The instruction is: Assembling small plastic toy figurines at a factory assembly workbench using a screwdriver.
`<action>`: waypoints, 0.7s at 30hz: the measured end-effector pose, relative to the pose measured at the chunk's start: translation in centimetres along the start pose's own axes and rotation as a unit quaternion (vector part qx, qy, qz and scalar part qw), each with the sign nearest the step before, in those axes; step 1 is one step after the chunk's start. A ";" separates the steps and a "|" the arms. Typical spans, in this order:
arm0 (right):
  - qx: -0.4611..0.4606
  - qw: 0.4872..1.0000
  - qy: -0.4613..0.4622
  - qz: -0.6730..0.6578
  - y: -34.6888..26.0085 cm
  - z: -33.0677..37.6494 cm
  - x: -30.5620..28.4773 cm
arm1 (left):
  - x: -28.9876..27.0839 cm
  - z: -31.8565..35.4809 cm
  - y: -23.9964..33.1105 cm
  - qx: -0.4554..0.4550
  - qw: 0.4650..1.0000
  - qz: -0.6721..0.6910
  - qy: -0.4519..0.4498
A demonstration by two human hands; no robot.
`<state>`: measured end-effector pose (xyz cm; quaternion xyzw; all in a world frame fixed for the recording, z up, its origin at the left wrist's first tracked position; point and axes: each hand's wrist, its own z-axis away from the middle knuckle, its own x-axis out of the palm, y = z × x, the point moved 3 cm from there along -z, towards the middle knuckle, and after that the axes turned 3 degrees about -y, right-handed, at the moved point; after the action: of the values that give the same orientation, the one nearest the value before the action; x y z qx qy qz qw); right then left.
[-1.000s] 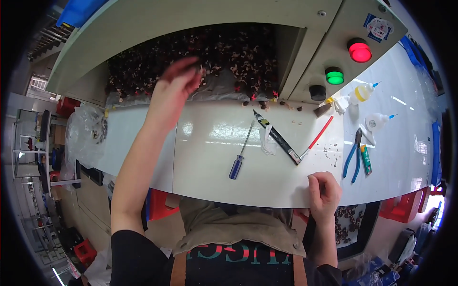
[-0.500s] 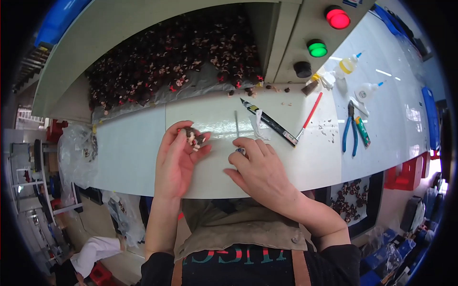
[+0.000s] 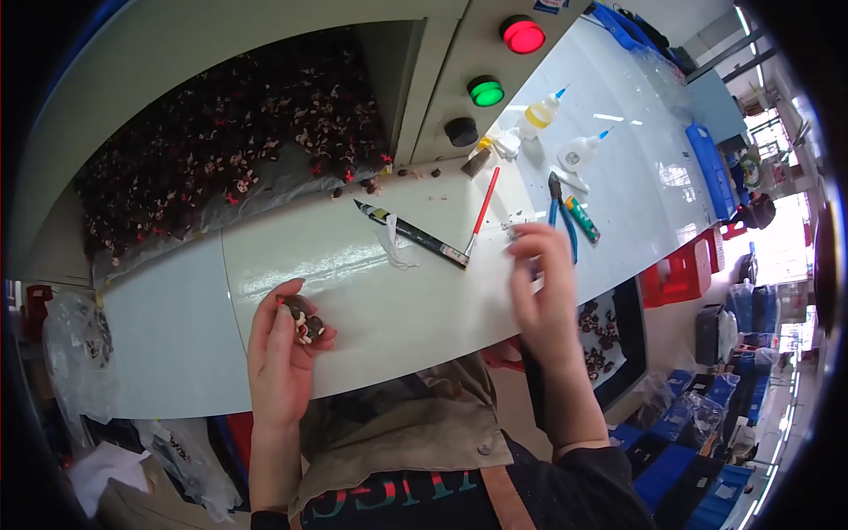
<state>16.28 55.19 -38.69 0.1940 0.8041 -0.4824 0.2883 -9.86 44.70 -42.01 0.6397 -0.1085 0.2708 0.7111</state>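
Note:
My left hand (image 3: 284, 375) is closed round a small figurine (image 3: 306, 323) in dark brown, cream and red, above the near part of the table. Fingers and thumb cover part of the figurine. To the right, my right hand (image 3: 546, 296) is raised with curled fingers, blurred by motion. A dark bluish bit shows between its thumb and fingers; its kind cannot be made out. Just beyond this hand lie pliers with blue handles (image 3: 569, 233), partly hidden by the fingers, and a green tube-like object (image 3: 582, 219).
A black pen-like tool (image 3: 415, 235), white tissue (image 3: 394, 246) and a red-handled paintbrush (image 3: 485, 208) lie mid-table. Two squeeze bottles, one yellow (image 3: 541, 113) and one white (image 3: 583, 152), stand behind. At the back left, a machine opening holds many small figurines (image 3: 238, 141). Button lights (image 3: 486, 91) sit above.
The view has swung to the right. My right hand has moved right, toward the pliers; the thin metal rod seen in it before no longer shows clearly. My left hand keeps hold of the figurine.

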 end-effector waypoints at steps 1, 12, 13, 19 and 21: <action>0.020 0.998 0.021 0.051 1.2 -0.2 -0.6 | -0.2 0.3 0.0 0.003 1.000 0.004 0.003; 0.021 0.979 -0.014 0.204 4.2 -2.5 3.0 | -2.7 3.0 0.7 -0.083 0.996 -0.028 0.031; -0.010 0.973 0.022 0.230 4.0 -2.2 3.2 | -3.0 2.7 0.8 -0.098 0.995 -0.010 0.009; 0.000 0.996 -0.074 -0.052 -2.7 -0.4 4.1 | -2.0 2.4 0.6 -0.103 0.994 0.044 -0.011; -0.023 0.974 -0.163 -0.158 -5.3 1.1 6.9 | -2.1 2.4 0.2 -0.098 0.995 0.030 -0.014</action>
<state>8.21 52.05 -40.04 -0.0232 0.7777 -0.5285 0.3397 -11.22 41.92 -42.53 0.5672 -0.1635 0.2712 0.7603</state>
